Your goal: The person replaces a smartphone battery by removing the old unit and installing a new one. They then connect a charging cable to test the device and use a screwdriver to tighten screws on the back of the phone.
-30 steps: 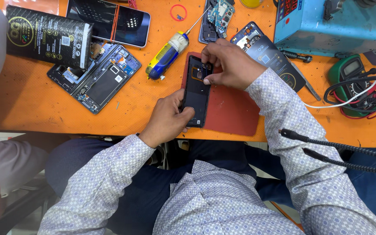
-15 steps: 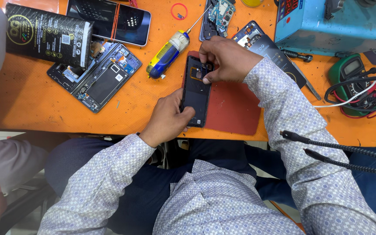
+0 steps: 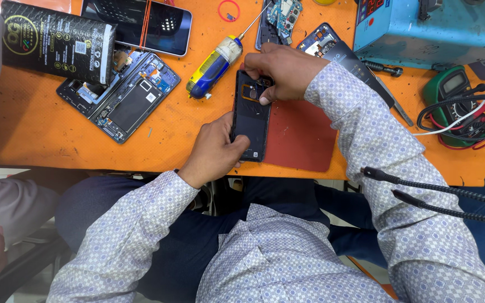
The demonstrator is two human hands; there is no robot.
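A black rectangular package with a round yellow label is seen at the orange bench's far left. The dark phone back, mid-bench beside a red mat, is gripped by the left hand's fingers; its camera end is pinched by the right hand's fingers. A blue box is seen at the far right.

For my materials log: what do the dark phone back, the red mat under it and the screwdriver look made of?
Phone back: seemingly matte black plastic, thin, little glare, held by left hand and right hand. Red mat: dull, flat, likely rubber or silicone. Screwdriver: thin metal shaft; blue-and-yellow handle, probably plastic, glossy.
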